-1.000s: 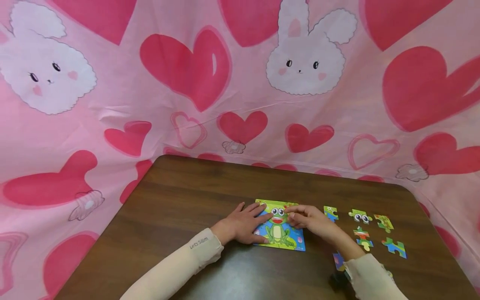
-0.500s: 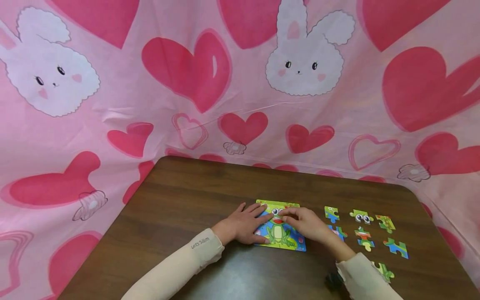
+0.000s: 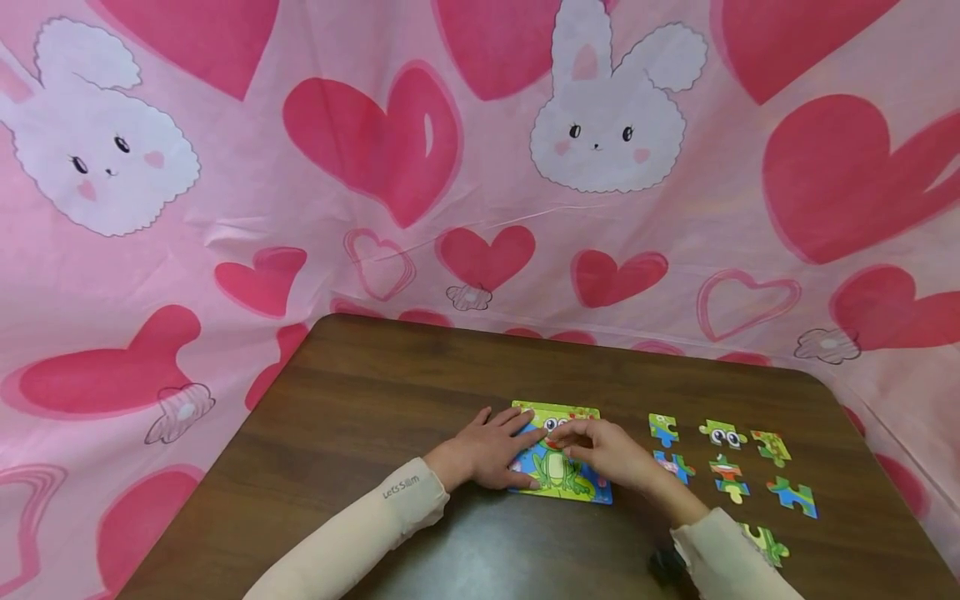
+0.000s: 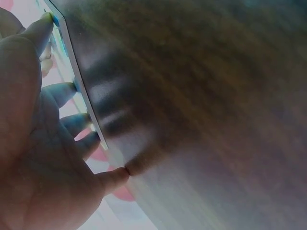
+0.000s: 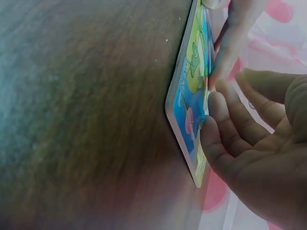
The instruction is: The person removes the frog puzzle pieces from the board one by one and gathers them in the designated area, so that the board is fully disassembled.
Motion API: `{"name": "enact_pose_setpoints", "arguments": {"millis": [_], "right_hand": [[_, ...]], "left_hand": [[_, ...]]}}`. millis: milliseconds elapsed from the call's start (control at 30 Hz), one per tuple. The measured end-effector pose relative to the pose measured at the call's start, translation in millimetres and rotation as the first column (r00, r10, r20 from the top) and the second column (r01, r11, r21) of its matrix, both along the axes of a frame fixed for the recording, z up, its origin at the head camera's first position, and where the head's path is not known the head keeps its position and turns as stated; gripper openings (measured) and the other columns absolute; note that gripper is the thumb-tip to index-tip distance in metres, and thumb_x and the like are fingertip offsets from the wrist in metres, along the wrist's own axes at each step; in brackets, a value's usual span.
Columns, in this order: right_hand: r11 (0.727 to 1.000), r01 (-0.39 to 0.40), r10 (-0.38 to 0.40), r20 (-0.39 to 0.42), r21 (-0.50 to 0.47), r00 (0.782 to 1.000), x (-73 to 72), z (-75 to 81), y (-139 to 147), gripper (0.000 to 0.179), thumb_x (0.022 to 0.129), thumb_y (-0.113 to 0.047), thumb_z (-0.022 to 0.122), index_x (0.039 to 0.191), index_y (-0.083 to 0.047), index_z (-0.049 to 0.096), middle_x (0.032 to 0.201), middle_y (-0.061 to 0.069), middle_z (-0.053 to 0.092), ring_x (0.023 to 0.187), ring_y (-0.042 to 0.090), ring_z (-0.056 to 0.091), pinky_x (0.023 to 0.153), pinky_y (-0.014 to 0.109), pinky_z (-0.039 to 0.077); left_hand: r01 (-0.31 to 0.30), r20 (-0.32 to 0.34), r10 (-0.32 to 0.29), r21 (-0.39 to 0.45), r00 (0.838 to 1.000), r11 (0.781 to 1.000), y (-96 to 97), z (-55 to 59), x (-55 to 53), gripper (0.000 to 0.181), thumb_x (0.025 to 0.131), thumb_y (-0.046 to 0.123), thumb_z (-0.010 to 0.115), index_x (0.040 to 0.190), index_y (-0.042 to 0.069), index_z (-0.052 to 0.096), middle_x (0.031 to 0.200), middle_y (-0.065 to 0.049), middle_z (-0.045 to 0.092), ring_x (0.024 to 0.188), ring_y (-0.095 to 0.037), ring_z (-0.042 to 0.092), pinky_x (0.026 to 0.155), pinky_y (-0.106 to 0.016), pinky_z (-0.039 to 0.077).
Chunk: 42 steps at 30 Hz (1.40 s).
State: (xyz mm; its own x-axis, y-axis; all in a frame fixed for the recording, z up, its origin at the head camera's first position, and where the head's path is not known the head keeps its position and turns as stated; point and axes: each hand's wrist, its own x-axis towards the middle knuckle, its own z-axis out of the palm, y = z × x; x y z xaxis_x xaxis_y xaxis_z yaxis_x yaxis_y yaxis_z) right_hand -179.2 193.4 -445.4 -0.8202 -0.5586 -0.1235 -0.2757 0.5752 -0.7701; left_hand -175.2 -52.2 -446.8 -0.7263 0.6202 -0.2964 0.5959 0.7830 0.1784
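Note:
A square frog-picture puzzle board (image 3: pixel 555 487) lies flat on the table. My left hand (image 3: pixel 491 450) rests across its left side with spread fingers, its thumb at the lower left part of the picture. In the left wrist view, the left fingertips (image 4: pixel 67 93) lie along the board's edge. My right hand (image 3: pixel 615 457) is over the board's right half, with bent fingers whose tips are at the frog's face. The right wrist view shows those fingertips (image 5: pixel 218 103) at the board's printed surface, with no loose piece seen between them.
On the brown table (image 3: pixel 375 400), several loose jigsaw pieces lie right of the board, among them one with eyes (image 3: pixel 722 434), one with a mouth (image 3: pixel 727 479) and a blue-green one (image 3: pixel 792 496). A dark object (image 3: pixel 666 565) is beside the right sleeve. Pink heart-print cloth (image 3: pixel 487 183) hangs behind.
My right hand has moved left across the board, from the frog's right side to its face, uncovering pieces on the right. My left hand has stayed in place.

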Motion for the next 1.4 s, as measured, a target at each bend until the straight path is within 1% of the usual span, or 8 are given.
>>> {"name": "enact_pose_setpoints", "arguments": {"millis": [200, 300, 667, 767, 867, 967, 1133, 1400], "right_hand": [[1.0, -0.005, 0.005, -0.026, -0.011, 1.0, 1.8, -1.6, 1.2, 0.035, 0.092, 0.007, 0.06, 0.12, -0.011, 0.072, 0.116, 0.005, 0.073, 0.098, 0.02, 0.066, 0.079, 0.021, 0.053], [1.0, 0.0, 0.0, -0.042, -0.004, 0.999, 2.5, -2.2, 1.6, 0.034, 0.093, 0.007, 0.06, 0.119, -0.012, 0.073, 0.115, 0.005, 0.074, 0.096, 0.017, 0.065, 0.079, 0.021, 0.052], [0.999, 0.044, -0.044, -0.003, -0.011, 0.999, 6.3, -1.5, 2.7, 0.031, 0.095, 0.002, 0.062, 0.12, -0.013, 0.073, 0.119, 0.011, 0.072, 0.072, 0.011, 0.061, 0.047, 0.028, 0.049], [0.995, 0.08, -0.076, -0.068, 0.065, 0.995, 7.1, 0.5, 2.8, 0.029, 0.094, -0.003, 0.066, 0.117, -0.018, 0.075, 0.119, 0.005, 0.074, 0.072, 0.012, 0.062, 0.057, 0.029, 0.052], [0.987, 0.089, -0.071, -0.138, 0.132, 0.988, 7.7, 1.5, 3.3, 0.028, 0.094, -0.006, 0.068, 0.115, -0.022, 0.076, 0.118, -0.002, 0.074, 0.092, 0.013, 0.067, 0.077, 0.034, 0.056], [0.987, 0.065, -0.043, -0.15, 0.148, 0.988, 7.8, 1.8, 3.8, 0.028, 0.094, -0.006, 0.068, 0.115, -0.023, 0.076, 0.117, -0.004, 0.075, 0.1, 0.015, 0.067, 0.087, 0.04, 0.055], [0.989, 0.066, -0.046, -0.145, 0.134, 0.988, 8.6, 2.2, 3.6, 0.027, 0.094, -0.007, 0.068, 0.116, -0.021, 0.076, 0.116, -0.002, 0.075, 0.095, 0.015, 0.069, 0.084, 0.036, 0.056], [0.974, 0.157, -0.12, -0.211, 0.165, 0.97, 10.2, -0.3, 2.1, 0.021, 0.092, -0.01, 0.072, 0.111, -0.018, 0.077, 0.112, 0.0, 0.076, 0.095, 0.018, 0.067, 0.087, 0.046, 0.055]], "left_hand": [[-0.002, -0.001, 0.002, -0.001, 1.0, 1.0, 0.6, -1.4, -0.5, 0.081, 0.092, 0.073, 0.05, 0.161, 0.04, 0.022, 0.171, 0.007, 0.016, 0.159, -0.019, 0.014, 0.125, -0.055, 0.017], [0.0, -0.006, 0.0, -0.004, 1.0, 1.0, 0.0, -3.4, -1.2, 0.081, 0.092, 0.074, 0.05, 0.161, 0.041, 0.022, 0.171, 0.008, 0.015, 0.159, -0.019, 0.015, 0.125, -0.055, 0.017], [0.005, -0.008, -0.005, -0.004, 1.0, 1.0, 0.8, -3.2, -1.6, 0.081, 0.092, 0.073, 0.051, 0.161, 0.04, 0.023, 0.171, 0.007, 0.016, 0.158, -0.02, 0.015, 0.125, -0.056, 0.017], [0.006, -0.004, -0.006, -0.001, 1.0, 1.0, 0.5, -2.4, -1.3, 0.081, 0.092, 0.072, 0.051, 0.161, 0.04, 0.024, 0.171, 0.007, 0.016, 0.158, -0.02, 0.015, 0.125, -0.056, 0.017], [0.004, 0.0, -0.004, -0.001, 1.0, 1.0, -0.2, -2.0, -1.2, 0.081, 0.092, 0.073, 0.052, 0.16, 0.041, 0.024, 0.171, 0.007, 0.016, 0.158, -0.02, 0.015, 0.125, -0.056, 0.017], [0.002, -0.004, -0.002, -0.005, 1.0, 1.0, -0.8, -2.1, -1.2, 0.081, 0.091, 0.073, 0.051, 0.16, 0.041, 0.023, 0.171, 0.007, 0.015, 0.158, -0.02, 0.015, 0.125, -0.056, 0.017], [0.001, -0.005, -0.001, -0.006, 1.0, 1.0, -0.9, -1.9, -1.1, 0.081, 0.091, 0.073, 0.051, 0.16, 0.042, 0.023, 0.171, 0.007, 0.016, 0.158, -0.02, 0.016, 0.125, -0.055, 0.018], [0.002, 0.007, -0.002, 0.003, 1.0, 1.0, -1.1, -2.5, -1.8, 0.081, 0.091, 0.072, 0.053, 0.16, 0.041, 0.024, 0.171, 0.007, 0.016, 0.158, -0.02, 0.016, 0.125, -0.055, 0.017]]}}
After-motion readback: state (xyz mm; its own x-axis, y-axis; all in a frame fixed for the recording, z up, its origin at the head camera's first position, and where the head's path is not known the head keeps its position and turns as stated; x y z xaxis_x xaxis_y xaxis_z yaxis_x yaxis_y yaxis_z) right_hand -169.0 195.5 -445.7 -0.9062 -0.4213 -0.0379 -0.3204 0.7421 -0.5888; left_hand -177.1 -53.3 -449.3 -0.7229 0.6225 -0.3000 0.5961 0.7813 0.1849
